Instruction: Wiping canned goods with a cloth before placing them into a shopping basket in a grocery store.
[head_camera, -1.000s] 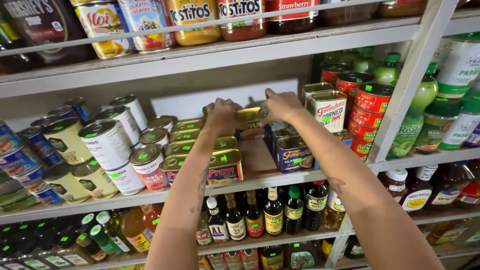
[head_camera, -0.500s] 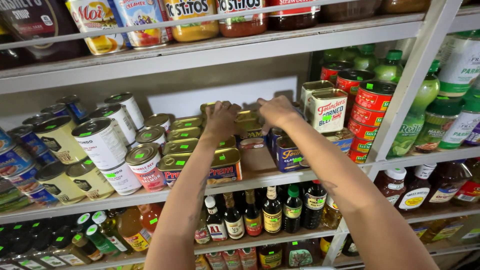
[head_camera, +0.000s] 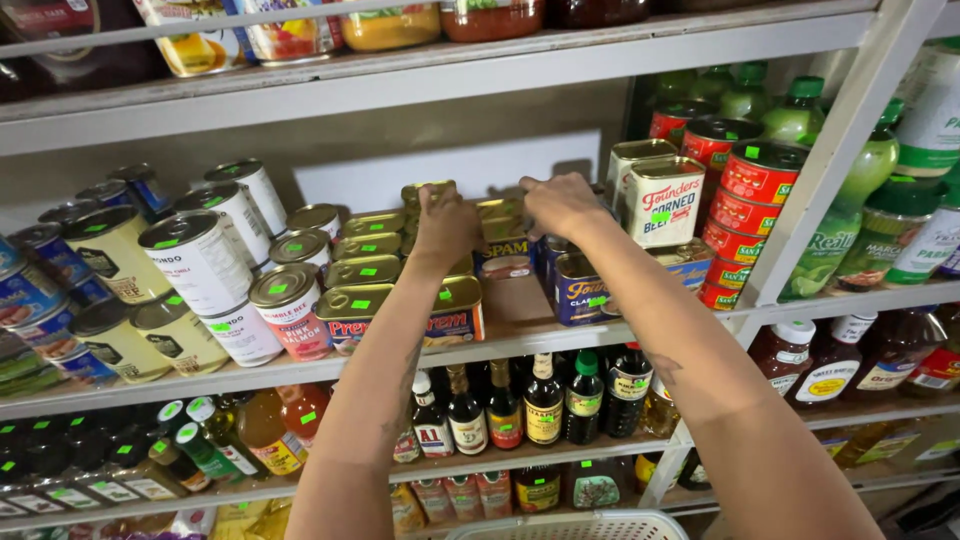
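Round cans (head_camera: 200, 262) are stacked at the left. The left hand (head_camera: 445, 222) is curled over a stacked rectangular meat tin (head_camera: 428, 192); the right hand (head_camera: 560, 203) is closed on the gold tin (head_camera: 500, 212) beside it, far back on the shelf (head_camera: 560, 338). Both tins are best gripped squarely so neighbouring stacks are not toppled.

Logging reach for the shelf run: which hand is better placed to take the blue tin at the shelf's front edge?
Right, probably. The right hand sits above and just behind the blue tin; the left hand rests farther left, over the rectangular gold-lidded tins.
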